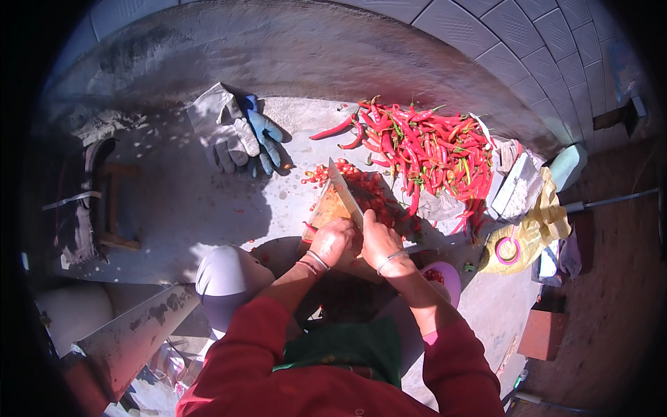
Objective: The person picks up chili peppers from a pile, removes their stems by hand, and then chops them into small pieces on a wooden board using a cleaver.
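My right hand (381,242) grips the handle of a kitchen knife (343,189), whose broad blade points away from me over a wooden cutting board (326,207). Close beside it, my left hand (332,240) is closed with the fingers curled down at the board; what they hold is hidden. A bit of red chili pepper (309,231) shows at the left hand's outer side. Chopped red chili (368,186) lies along the board's far right side, with more pieces past its far edge. A large heap of whole red chili peppers (434,149) lies beyond, to the right.
Work gloves (229,135), grey and blue, lie at the far left. A pink bowl (450,279) with chopped chili stands by my right forearm. At the right are a yellow bag (517,254) and a roll of tape (508,251). A small wooden stool (114,208) stands left.
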Motion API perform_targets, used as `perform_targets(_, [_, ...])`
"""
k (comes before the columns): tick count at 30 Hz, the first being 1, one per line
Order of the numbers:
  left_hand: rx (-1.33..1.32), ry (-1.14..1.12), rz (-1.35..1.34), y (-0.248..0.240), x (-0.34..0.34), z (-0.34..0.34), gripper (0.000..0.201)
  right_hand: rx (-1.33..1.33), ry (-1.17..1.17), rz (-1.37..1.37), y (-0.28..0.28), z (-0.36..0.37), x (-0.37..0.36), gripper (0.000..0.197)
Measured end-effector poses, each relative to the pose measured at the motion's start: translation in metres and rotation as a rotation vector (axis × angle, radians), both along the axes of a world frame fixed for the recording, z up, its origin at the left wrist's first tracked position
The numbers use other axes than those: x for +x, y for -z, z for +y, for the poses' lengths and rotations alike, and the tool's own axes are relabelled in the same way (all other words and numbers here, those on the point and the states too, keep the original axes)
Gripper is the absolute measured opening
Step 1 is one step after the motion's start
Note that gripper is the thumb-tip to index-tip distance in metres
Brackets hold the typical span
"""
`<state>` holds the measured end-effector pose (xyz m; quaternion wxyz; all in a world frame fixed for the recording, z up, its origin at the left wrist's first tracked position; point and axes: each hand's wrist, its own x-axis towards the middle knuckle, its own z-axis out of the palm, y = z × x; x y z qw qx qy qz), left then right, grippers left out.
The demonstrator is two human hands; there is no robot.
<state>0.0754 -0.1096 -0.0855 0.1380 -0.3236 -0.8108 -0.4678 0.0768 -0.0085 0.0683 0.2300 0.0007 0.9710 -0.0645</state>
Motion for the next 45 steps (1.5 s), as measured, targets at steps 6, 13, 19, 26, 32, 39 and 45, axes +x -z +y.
perform_targets(6, [-0.111,0.024,-0.056,0.003,-0.002,-0.001,0.011,-0.072,0.007,0.238,0.064,0.018,0.019,0.026])
perform_targets(13, [-0.030,0.022,-0.053,0.005,-0.001,-0.003,0.009,-0.050,0.010,0.102,0.029,0.009,0.011,0.029])
perform_targets(19, [-0.018,-0.040,0.067,-0.004,0.001,-0.007,0.011,-0.056,0.001,0.184,0.051,0.013,0.013,0.025])
perform_targets(26, [0.018,0.010,0.005,-0.002,0.002,-0.006,0.012,-0.071,0.067,0.230,0.060,0.010,0.033,0.027])
perform_targets(32, [-0.039,0.041,-0.055,0.002,0.003,-0.011,0.010,-0.050,0.007,0.106,0.026,0.004,0.010,0.026])
perform_targets(39, [-0.022,0.047,-0.009,0.005,0.000,-0.008,0.011,-0.060,0.062,0.200,0.063,0.010,0.021,0.029])
perform_targets(45, [-0.002,0.038,-0.010,0.002,0.004,-0.016,0.015,-0.034,0.077,0.029,0.021,-0.002,0.020,0.030])
